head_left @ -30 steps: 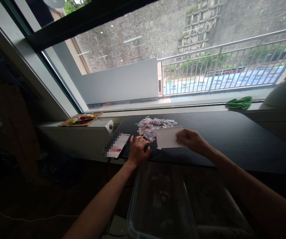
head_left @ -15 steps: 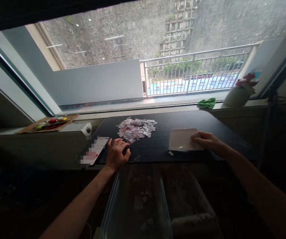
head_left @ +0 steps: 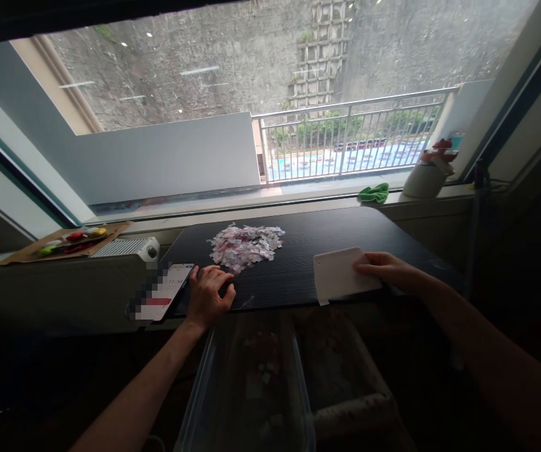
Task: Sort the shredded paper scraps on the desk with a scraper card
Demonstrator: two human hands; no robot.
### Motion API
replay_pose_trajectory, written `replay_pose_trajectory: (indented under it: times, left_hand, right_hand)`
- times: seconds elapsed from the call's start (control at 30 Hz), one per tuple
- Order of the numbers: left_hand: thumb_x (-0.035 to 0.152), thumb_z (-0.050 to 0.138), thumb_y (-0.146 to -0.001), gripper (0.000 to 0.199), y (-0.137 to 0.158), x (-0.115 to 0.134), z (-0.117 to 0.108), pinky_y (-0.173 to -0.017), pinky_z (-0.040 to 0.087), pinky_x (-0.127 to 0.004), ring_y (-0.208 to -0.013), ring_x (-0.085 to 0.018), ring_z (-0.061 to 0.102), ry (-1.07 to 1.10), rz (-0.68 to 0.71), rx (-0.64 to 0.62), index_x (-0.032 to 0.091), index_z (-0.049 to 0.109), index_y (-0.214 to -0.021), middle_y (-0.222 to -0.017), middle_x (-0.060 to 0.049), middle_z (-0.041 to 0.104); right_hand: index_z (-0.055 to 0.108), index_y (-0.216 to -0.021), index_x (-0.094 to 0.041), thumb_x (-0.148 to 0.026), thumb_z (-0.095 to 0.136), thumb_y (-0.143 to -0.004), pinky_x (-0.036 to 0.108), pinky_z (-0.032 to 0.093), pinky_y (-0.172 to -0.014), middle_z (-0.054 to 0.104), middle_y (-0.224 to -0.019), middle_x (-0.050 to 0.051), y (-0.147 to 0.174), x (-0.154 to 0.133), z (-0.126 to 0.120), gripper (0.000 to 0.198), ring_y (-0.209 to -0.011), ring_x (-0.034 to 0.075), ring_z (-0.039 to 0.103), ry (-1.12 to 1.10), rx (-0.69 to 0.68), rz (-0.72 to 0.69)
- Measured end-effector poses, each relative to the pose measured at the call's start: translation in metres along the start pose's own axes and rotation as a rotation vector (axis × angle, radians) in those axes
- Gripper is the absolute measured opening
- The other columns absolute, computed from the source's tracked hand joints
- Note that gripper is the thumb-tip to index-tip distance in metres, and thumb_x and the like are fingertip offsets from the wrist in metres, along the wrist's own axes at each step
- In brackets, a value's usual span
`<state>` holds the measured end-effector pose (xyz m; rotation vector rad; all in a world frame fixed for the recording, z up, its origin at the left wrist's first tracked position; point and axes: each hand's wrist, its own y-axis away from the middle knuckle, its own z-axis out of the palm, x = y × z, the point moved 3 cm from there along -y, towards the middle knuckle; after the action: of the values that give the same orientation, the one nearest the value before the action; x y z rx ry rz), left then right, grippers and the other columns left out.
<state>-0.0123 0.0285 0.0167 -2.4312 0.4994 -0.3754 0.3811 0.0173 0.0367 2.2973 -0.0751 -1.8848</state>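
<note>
My right hand point(head_left: 381, 270) grips the right side of a thin white card-like sheet point(head_left: 338, 275) with rounded corners, thumb on top. The sheet is tilted low over the front of the black table point(head_left: 317, 227). A small paper scrap point(head_left: 323, 302) shows at its lower left edge, by the table's front edge. My left hand point(head_left: 210, 292) rests at the front left of the table with curled but parted fingers and nothing in them. Just left of it lies a phone point(head_left: 171, 285) with a lit screen. Beyond that hand is a heap of small paper pieces point(head_left: 246, 245).
Below the table's front edge stands a clear plastic bin point(head_left: 305, 402) with paper bits inside, beside another container point(head_left: 352, 405). On the windowsill are a green cloth point(head_left: 374, 193) and a white spray bottle point(head_left: 425, 179). A radiator point(head_left: 126, 247) stands at the left.
The white sheet has come toward the table's front edge and turned slightly, reaching the small scrap. My left hand stays by the phone. The whole view has shifted a little.
</note>
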Motion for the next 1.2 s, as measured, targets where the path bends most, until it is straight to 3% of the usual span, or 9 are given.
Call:
replay_pose_trajectory:
  times: [0.17, 0.3, 0.4, 0.57, 0.67, 0.87, 1.1, 1.2]
  left_hand:
    - [0.028, 0.051, -0.08, 0.018, 0.0, -0.001, 0.001, -0.108, 0.023, -0.057, -0.106, -0.029, 0.057, -0.002, 0.013, 0.003, 0.023, 0.066, -0.087, -0.087, -0.005, 0.07]
    - [0.027, 0.052, -0.079, 0.017, 0.0, 0.0, 0.001, -0.108, 0.023, -0.057, -0.106, -0.029, 0.057, 0.013, -0.004, 0.0, 0.023, 0.066, -0.086, -0.086, -0.005, 0.07]
    - [0.025, 0.053, -0.078, 0.017, 0.0, 0.002, 0.001, -0.11, 0.022, -0.056, -0.107, -0.028, 0.056, 0.019, -0.016, -0.023, 0.024, 0.067, -0.087, -0.085, -0.004, 0.069]
    - [0.023, 0.054, -0.078, 0.016, 0.001, 0.003, 0.001, -0.11, 0.021, -0.057, -0.107, -0.027, 0.055, 0.015, -0.032, -0.02, 0.025, 0.067, -0.087, -0.085, -0.003, 0.068]
    - [0.022, 0.055, -0.078, 0.016, 0.001, 0.003, 0.001, -0.111, 0.021, -0.057, -0.108, -0.027, 0.055, 0.025, -0.038, -0.024, 0.024, 0.068, -0.088, -0.087, -0.004, 0.068]
    - [0.021, 0.055, -0.078, 0.015, 0.001, 0.003, 0.002, -0.111, 0.02, -0.058, -0.11, -0.027, 0.054, 0.053, -0.064, -0.023, 0.023, 0.067, -0.087, -0.087, -0.004, 0.068]
    - [0.02, 0.056, -0.078, 0.015, 0.002, 0.002, 0.004, -0.111, 0.02, -0.059, -0.11, -0.028, 0.055, 0.045, -0.071, -0.019, 0.022, 0.068, -0.087, -0.086, -0.004, 0.067]
    - [0.021, 0.056, -0.078, 0.015, 0.002, 0.002, 0.004, -0.111, 0.02, -0.059, -0.11, -0.027, 0.055, 0.041, -0.073, -0.014, 0.022, 0.067, -0.087, -0.086, -0.004, 0.068]
  right_hand:
    - [0.075, -0.078, -0.018, -0.047, 0.082, -0.05, 0.03, 0.054, -0.061, 0.075, -0.077, 0.005, 0.009, 0.003, -0.013, 0.041, -0.067, 0.021, 0.067, 0.012, 0.013, 0.009]
    - [0.074, -0.082, -0.019, -0.051, 0.079, -0.055, 0.031, 0.055, -0.062, 0.075, -0.081, 0.006, 0.0, 0.003, -0.007, 0.042, -0.069, 0.021, 0.067, -0.004, 0.162, -0.122]
    - [0.072, -0.086, -0.02, -0.052, 0.074, -0.063, 0.031, 0.054, -0.062, 0.074, -0.081, 0.006, -0.021, -0.001, 0.024, 0.039, -0.069, 0.021, 0.067, -0.019, 0.222, -0.231]
    - [0.067, -0.077, -0.018, -0.046, 0.069, -0.067, 0.03, 0.051, -0.057, 0.067, -0.069, 0.003, -0.063, -0.018, 0.099, 0.03, -0.062, 0.018, 0.062, 0.034, 0.201, -0.385]
    - [0.064, -0.072, -0.018, -0.042, 0.067, -0.068, 0.03, 0.049, -0.057, 0.065, -0.065, 0.002, -0.075, -0.025, 0.123, 0.024, -0.061, 0.018, 0.06, 0.096, 0.21, -0.44]
    - [0.065, -0.074, -0.018, -0.042, 0.068, -0.069, 0.029, 0.048, -0.053, 0.064, -0.062, 0.002, -0.07, -0.027, 0.119, 0.024, -0.058, 0.018, 0.059, 0.157, 0.16, -0.444]
    - [0.067, -0.076, -0.019, -0.038, 0.068, -0.071, 0.035, 0.053, -0.066, 0.07, -0.068, 0.004, -0.074, -0.039, 0.136, 0.019, -0.067, 0.021, 0.065, 0.175, 0.11, -0.518]
    - [0.068, -0.077, -0.019, -0.039, 0.068, -0.07, 0.035, 0.054, -0.064, 0.071, -0.068, 0.005, -0.063, -0.038, 0.13, 0.022, -0.066, 0.021, 0.066, 0.21, 0.066, -0.487]
